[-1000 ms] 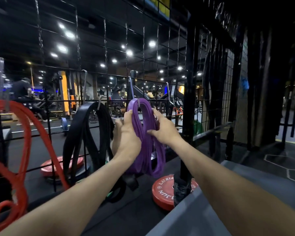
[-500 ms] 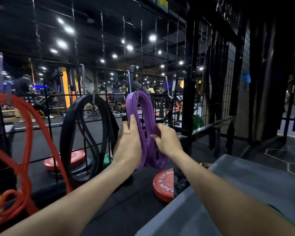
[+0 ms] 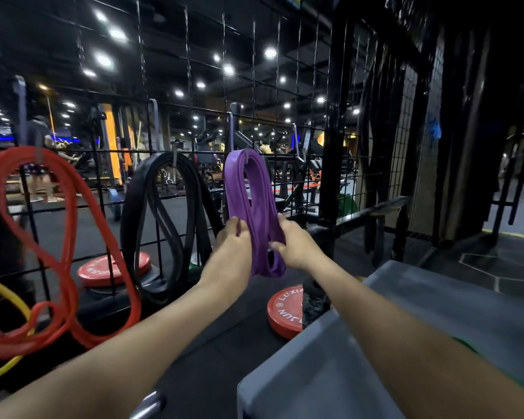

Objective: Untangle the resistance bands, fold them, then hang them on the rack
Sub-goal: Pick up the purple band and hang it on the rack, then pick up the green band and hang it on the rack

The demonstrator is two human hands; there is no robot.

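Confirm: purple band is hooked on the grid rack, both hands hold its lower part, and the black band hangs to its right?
Not quite. In the head view the black band hangs to the left of the purple band, not the right. The rest holds: purple is hooked on the rack, left hand and right hand holding its lower part.

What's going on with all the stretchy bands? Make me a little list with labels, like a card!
place: a gym, at a black wire rack
purple band: folded, hanging from a hook on the rack
left hand: pinches the purple band's left side
right hand: grips the purple band's right side
black band: hangs on a hook to the left of the purple one
red band: hangs further left, in loose loops
yellow band: partly seen behind the red one
floor: red weight plate below the hands
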